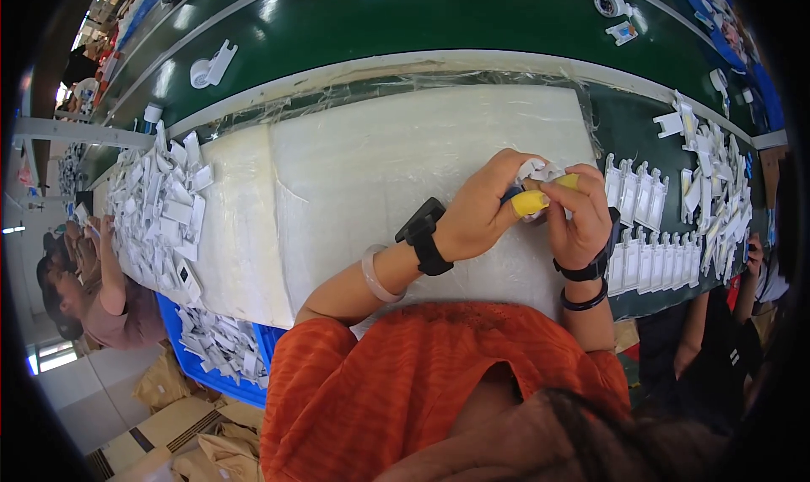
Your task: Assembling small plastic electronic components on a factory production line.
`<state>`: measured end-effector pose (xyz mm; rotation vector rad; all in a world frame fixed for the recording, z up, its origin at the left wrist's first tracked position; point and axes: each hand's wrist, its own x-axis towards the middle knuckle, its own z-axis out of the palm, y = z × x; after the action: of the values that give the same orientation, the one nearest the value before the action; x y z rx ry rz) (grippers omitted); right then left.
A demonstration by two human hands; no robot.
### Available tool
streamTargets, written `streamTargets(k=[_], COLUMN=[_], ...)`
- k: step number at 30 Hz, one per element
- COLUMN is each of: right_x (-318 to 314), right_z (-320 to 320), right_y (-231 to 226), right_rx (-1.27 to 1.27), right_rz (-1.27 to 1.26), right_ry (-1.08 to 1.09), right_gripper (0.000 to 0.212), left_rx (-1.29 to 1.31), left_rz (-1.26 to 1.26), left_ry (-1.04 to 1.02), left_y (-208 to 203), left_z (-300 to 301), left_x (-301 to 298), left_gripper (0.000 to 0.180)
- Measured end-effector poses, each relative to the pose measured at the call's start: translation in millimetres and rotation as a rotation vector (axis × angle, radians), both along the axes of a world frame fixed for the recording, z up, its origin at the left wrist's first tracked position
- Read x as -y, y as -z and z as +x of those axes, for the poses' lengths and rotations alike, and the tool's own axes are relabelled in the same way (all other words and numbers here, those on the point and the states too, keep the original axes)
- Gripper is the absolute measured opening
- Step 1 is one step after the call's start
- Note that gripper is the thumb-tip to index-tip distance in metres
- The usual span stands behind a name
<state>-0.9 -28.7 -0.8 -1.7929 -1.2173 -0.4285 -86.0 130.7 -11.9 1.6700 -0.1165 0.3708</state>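
Observation:
Both my hands are closed together over the right part of the pale work surface (405, 178). Between them they hold a small white plastic part (535, 170), mostly covered by the fingers. My left hand (483, 205) grips it from the left, with a yellow cover on the thumb. My right hand (580, 220) pinches it from the right, and yellow shows on a finger there too. Just right of that hand, flat white plastic pieces (639, 197) stand in a row, with a second row of white pieces (654, 261) nearer me.
A big heap of white plastic parts (160, 204) covers the left end, above a blue crate (253, 334) of similar parts. Another white pile (717, 195) lies far right. Beyond a raised edge runs a green belt (354, 26) carrying scattered parts. People sit at both sides.

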Motion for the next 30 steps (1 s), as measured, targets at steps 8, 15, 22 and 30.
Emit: streamTargets(k=[8, 15, 22, 30], right_x=[-1.1, -1.4, -1.0, 0.3], right_z=[-2.6, -4.8, -4.6, -2.5], right_y=[3.5, 6.9, 2.8, 3.9], right_rx=[-0.024, -0.044, 0.036, 0.032], right_rz=[0.005, 0.007, -0.054, -0.060], right_ry=[0.006, 0.015, 0.014, 0.001], right_gripper=[0.031, 0.032, 0.037, 0.039], left_rx=[0.053, -0.004, -0.057, -0.017], left_rz=[0.059, 0.126, 0.155, 0.151], left_ry=[-0.037, -0.087, -0.020, 0.030], left_y=[-0.3, -1.7, -2.5, -1.1], left_z=[1.2, -1.0, 0.7, 4.0], left_x=[-0.5, -0.3, -4.7, -10.5], left_gripper=[0.032, 0.029, 0.035, 0.038])
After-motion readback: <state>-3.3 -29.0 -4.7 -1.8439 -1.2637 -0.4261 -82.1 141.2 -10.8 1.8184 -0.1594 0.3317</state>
